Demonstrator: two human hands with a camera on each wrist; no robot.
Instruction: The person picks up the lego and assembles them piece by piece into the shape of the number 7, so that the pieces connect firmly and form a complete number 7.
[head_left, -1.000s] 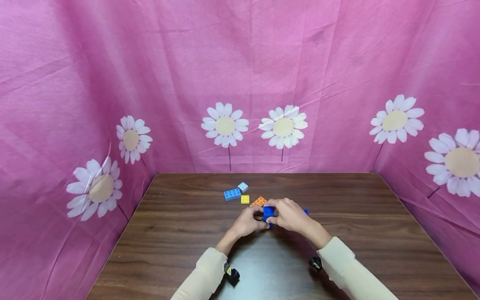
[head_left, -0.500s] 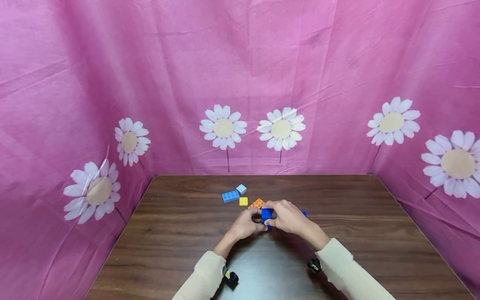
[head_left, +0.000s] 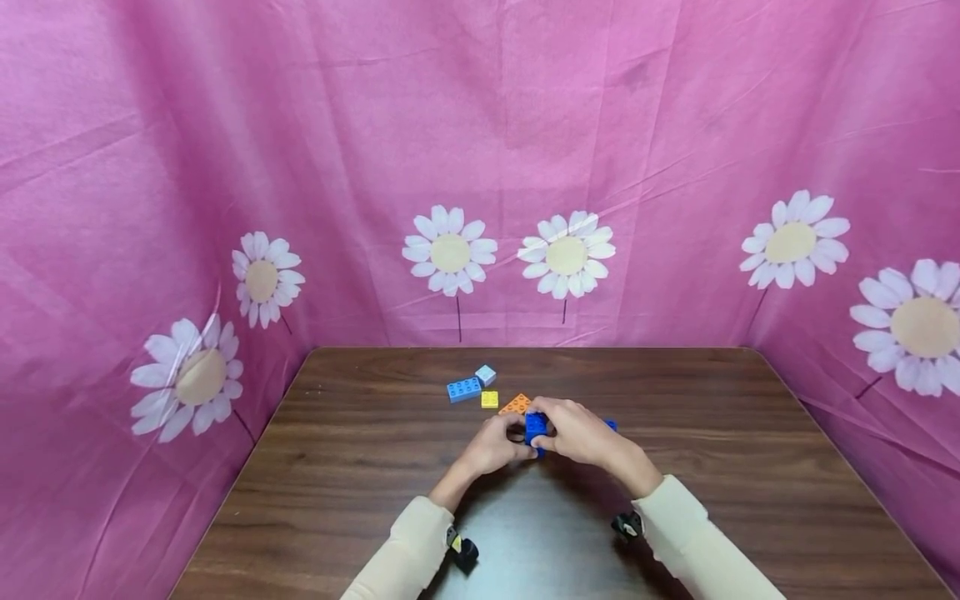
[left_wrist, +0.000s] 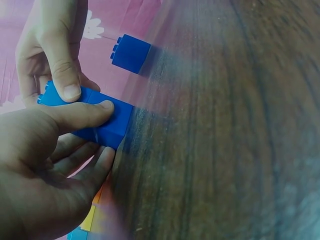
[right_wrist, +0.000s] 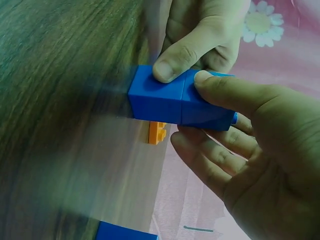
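Observation:
Two blue toy bricks stand stacked on the wooden table, with no clear gap between them. My left hand [head_left: 491, 447] pinches the lower blue brick [right_wrist: 155, 105] between thumb and fingers, close to the tabletop. The upper blue brick [head_left: 536, 423] is gripped by my right hand [head_left: 581, 432], its thumb on the near face and its fingers behind. Studs show on top of the upper brick. To the right lies another blue brick [left_wrist: 131, 54], mostly hidden behind my right hand in the head view.
Beyond the hands lie an orange brick [head_left: 516, 404], a yellow brick [head_left: 490, 399], a lighter blue brick [head_left: 464, 389] and a pale blue brick [head_left: 486, 375]. A pink curtain [head_left: 510, 125] with daisies surrounds the back and sides of the table [head_left: 750, 467].
The head view shifts slightly between frames. Both hands keep hold of the stacked blue bricks in nearly the same place, and the other bricks have not moved.

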